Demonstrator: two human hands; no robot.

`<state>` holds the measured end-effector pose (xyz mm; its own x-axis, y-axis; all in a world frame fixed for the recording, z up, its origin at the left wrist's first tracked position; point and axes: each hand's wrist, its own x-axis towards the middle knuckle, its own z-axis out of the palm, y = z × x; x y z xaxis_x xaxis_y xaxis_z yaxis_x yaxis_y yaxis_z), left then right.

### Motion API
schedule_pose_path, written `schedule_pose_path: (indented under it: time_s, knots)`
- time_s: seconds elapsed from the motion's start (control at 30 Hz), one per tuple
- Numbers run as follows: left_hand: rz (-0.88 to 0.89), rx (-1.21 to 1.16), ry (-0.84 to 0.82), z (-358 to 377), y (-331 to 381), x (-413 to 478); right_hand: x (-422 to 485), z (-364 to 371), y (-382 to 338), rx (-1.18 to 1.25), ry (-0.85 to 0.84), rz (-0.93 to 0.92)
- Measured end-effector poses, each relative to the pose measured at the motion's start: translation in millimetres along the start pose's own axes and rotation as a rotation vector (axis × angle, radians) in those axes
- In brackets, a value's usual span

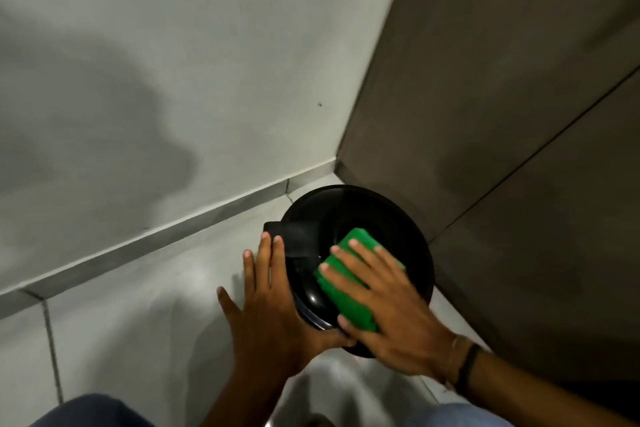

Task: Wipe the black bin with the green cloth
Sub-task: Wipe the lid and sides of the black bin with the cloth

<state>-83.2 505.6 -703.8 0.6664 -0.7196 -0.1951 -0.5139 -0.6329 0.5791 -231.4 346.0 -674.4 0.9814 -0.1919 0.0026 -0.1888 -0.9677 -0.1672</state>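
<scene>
Spread fingers (360, 250) of the right hand (391, 308) are pressed flat on the green cloth (349, 291), half hidden beneath. The left hand (273, 308) is laid open against the black bin (381, 215), whose near rim is covered, in the floor (156, 288) corner.

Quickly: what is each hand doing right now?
Left hand: open, flat against the round black plastic bin.
Right hand: open, pressing the folded green cloth on the bin.

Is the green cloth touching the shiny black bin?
Touching. The head view shows the folded green cloth lying flat on the round, glossy black bin's lid, pressed down by the spread right hand.
</scene>
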Motion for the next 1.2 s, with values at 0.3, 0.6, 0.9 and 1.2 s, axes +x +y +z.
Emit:
schedule_pose_path:
  time_s: [0.3,0.6,0.9,1.2]
  knots:
    - [-0.020,0.034,-0.026,0.5,2.8,3.6,51.7,-1.7,-16.3,-0.139,-0.014,-0.142]
    - [-0.005,-0.041,-0.024,-0.8,3.4,2.5,-64.2,32.2,38.6,-0.153,0.069,-0.220]
    - [0.015,-0.084,-0.033,-2.6,5.7,0.2,-65.9,25.4,98.1,0.190,0.259,0.241]
    - [-0.013,-0.032,-0.003,-2.3,8.1,0.9,22.1,-11.8,34.6,-0.002,0.057,0.234]
